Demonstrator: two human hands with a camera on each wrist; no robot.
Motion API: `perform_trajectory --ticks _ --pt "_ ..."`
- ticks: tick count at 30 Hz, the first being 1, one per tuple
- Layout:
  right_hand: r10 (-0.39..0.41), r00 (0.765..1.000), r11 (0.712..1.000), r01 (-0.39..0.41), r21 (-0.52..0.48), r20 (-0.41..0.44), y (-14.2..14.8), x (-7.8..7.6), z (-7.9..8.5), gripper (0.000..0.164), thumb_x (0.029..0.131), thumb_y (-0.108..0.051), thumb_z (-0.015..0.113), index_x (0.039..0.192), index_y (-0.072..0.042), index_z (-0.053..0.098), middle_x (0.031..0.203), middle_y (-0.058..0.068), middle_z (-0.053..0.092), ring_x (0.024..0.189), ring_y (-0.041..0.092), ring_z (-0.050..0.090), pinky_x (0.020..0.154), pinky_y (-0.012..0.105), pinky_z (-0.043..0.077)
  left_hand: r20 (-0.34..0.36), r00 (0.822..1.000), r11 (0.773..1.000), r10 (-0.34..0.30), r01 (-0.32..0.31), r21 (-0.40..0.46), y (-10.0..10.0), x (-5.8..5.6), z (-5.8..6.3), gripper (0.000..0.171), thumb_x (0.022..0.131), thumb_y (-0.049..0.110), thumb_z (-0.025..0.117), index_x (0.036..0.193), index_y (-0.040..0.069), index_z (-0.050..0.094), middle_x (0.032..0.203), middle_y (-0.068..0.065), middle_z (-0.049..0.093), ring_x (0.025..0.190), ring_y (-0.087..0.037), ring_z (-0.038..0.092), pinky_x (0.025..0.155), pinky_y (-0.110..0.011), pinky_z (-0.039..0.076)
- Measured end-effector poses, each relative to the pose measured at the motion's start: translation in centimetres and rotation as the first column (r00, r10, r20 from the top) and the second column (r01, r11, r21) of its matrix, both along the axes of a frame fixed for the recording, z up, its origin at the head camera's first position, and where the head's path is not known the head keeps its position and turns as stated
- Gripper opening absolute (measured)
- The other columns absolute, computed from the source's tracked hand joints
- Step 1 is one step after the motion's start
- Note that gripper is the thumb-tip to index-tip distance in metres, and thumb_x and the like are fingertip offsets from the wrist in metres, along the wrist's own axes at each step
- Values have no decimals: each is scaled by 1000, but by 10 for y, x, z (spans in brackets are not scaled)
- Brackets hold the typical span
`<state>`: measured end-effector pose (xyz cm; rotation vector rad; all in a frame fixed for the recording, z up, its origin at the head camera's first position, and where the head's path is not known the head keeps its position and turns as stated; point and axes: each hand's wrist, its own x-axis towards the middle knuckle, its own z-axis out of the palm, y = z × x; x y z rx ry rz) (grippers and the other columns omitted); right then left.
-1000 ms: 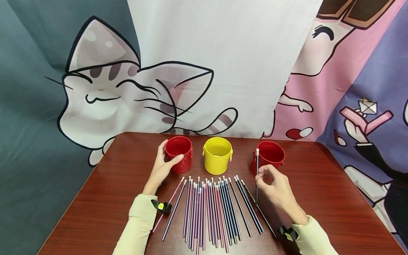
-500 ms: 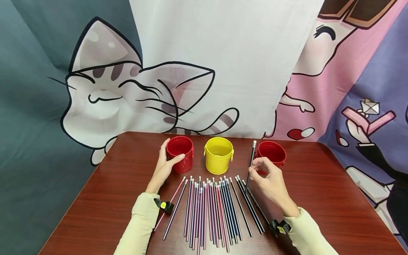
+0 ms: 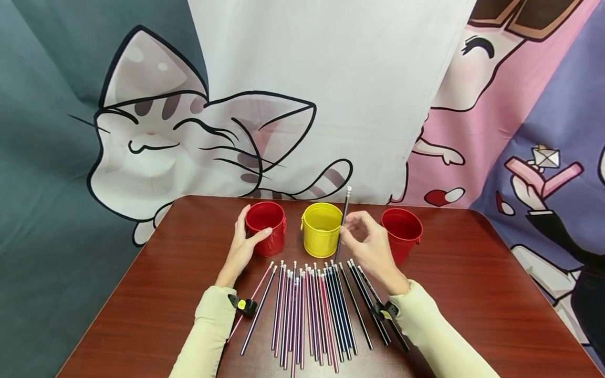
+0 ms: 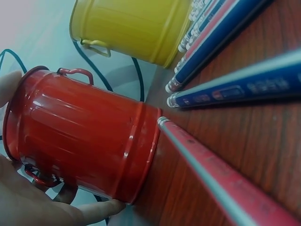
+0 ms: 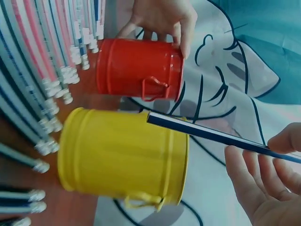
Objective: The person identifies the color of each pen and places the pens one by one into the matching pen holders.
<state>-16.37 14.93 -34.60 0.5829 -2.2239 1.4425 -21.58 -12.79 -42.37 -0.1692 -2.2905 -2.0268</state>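
My left hand (image 3: 240,247) grips a red bucket (image 3: 271,245) at the left, thumb over its front rim and fingers around its far side. In the left wrist view a fingertip reaches near the base. My right hand (image 3: 371,244) pinches a dark pencil (image 3: 346,206) between thumb and fingers, its white eraser pointing up. In the head view this pencil stands nearly upright just right of the yellow bucket (image 3: 317,241). The right wrist view shows the pencil's lower end (image 5: 162,120) overlapping the yellow bucket's side.
Many pencils (image 3: 310,315) lie fanned on the brown table (image 3: 472,294), erasers toward the buckets. A second red bucket (image 3: 400,233) stands at the right, behind my right hand. A printed cloth (image 3: 368,89) hangs behind the table's far edge.
My right hand has carried the pencil leftward and up, from in front of the right red bucket to the yellow bucket's right side. My left hand keeps its grip on the left red bucket.
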Motion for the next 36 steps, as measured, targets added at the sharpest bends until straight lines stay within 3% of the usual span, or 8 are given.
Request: perform_trajectory --ticks 7,13,17,20,27,36 --pt "16 998 1000 -14 27 -69 -35 -14 9 16 80 6 63 95 5 56 84 16 60 78 24 61 57 28 51 -19 1000 1000 4 -3 14 1 2 -1 77 82 21 64 144 23 19 143 -7 25 129 -28 25 94 -50 41" --pt "75 992 997 -73 17 -102 -59 -36 2 16 82 2 63 96 3 56 87 13 60 83 23 62 56 31 52 -26 1000 999 8 -7 32 3 0 -1 76 83 20 63 144 22 19 142 -7 25 128 -27 26 94 -50 40" --pt "92 987 996 -90 17 -135 -72 -56 -6 16 84 -6 63 99 -3 57 87 6 60 79 16 60 57 29 52 -22 1000 999 18 -17 43 1 -5 -9 76 82 22 64 143 25 19 142 -4 25 128 -25 25 95 -51 39" --pt "97 981 995 -94 28 -168 -82 -64 -3 15 85 -9 62 99 -5 57 87 4 60 77 12 59 60 24 53 -10 1000 999 27 -26 41 -1 -12 -19 76 82 25 65 142 31 20 141 2 26 127 -21 26 97 -49 38" --pt "101 974 995 -101 7 -204 -101 -75 7 15 86 -8 59 100 -3 55 89 5 60 79 11 58 64 22 53 -54 997 998 47 -44 38 -1 -20 -31 75 81 31 66 141 35 22 139 3 28 127 -22 26 98 -50 35" --pt "98 970 995 -103 -9 -224 -124 -83 -3 16 87 -8 59 101 -2 53 91 7 59 82 12 57 66 20 53 -17 999 998 28 -27 49 -2 -17 -25 75 83 25 64 143 30 19 141 -1 25 128 -23 24 102 -51 29"
